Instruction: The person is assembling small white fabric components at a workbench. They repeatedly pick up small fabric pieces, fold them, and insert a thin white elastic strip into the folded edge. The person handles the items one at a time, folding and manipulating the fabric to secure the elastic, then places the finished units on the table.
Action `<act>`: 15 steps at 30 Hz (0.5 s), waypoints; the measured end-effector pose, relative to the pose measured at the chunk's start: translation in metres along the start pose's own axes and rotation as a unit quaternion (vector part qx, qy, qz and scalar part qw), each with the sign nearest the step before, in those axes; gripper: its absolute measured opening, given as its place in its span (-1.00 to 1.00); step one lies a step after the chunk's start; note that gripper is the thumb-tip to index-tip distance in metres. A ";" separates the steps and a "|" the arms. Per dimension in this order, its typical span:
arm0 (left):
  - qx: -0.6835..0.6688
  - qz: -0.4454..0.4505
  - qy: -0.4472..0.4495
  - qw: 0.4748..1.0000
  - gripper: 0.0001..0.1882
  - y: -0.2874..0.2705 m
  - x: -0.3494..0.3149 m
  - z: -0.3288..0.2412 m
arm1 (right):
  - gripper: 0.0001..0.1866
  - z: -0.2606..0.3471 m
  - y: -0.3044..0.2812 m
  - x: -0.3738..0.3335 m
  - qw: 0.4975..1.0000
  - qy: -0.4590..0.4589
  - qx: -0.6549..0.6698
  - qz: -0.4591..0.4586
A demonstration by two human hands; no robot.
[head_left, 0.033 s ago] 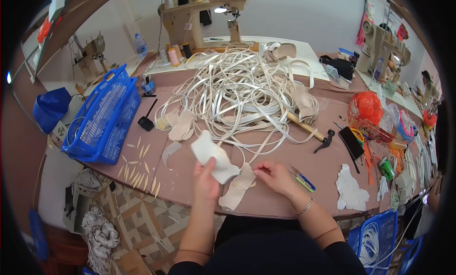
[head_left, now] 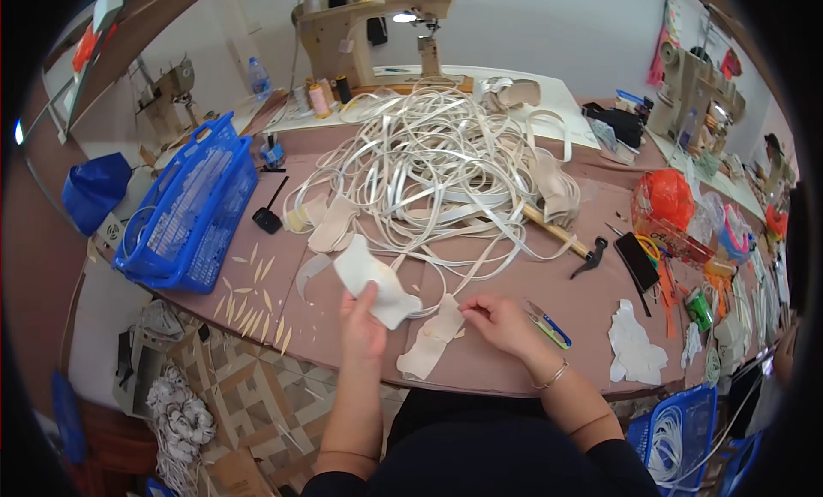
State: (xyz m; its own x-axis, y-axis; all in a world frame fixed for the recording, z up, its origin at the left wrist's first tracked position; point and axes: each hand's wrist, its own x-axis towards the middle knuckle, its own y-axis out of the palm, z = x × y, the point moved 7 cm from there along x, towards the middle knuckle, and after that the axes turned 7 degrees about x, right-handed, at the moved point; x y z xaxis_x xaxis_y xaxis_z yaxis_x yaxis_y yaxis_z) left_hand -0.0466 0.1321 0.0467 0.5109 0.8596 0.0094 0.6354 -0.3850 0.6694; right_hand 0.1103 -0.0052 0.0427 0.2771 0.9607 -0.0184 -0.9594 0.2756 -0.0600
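Observation:
My left hand grips a white shaped leather piece, thumb on top, raised over the table's near edge. Its lower right corner comes close to a beige cut piece lying flat on the table. My right hand is closed in a pinch at the upper right of that beige piece; whatever sits between its fingertips is too small to make out. Just right of this hand lie small snips with blue and green handles. Beyond both hands rises a large tangle of white and beige straps.
A blue plastic basket stands at the left beside thin leaf-shaped scraps. A hammer, a black phone and a white cut sheet lie to the right. A sewing machine stands at the back.
My left hand has drawn the white leather piece a little to the left, away from the beige piece. My right hand stays nearly in place.

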 end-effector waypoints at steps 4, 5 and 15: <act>-0.026 -0.097 0.078 0.992 -0.66 -0.058 -0.011 -0.040 | -0.86 -0.004 0.016 0.006 0.976 -0.140 -0.166 0.031; -0.038 -0.119 0.078 0.989 -0.66 -0.070 -0.017 -0.037 | -0.85 -0.005 0.026 0.012 0.973 -0.149 -0.169 0.052; -0.035 -0.378 0.291 0.878 -0.68 -0.206 -0.146 -0.106 | -0.73 0.014 0.239 0.089 0.880 -0.269 -0.308 0.240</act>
State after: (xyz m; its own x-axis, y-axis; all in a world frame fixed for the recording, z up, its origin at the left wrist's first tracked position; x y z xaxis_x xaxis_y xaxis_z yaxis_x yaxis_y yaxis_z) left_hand -0.3134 0.1213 -0.0137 -0.4380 0.8942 -0.0932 0.6179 0.3747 0.6912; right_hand -0.0946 0.1468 0.0410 -0.3769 0.8839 0.2769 -0.7032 -0.0784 -0.7067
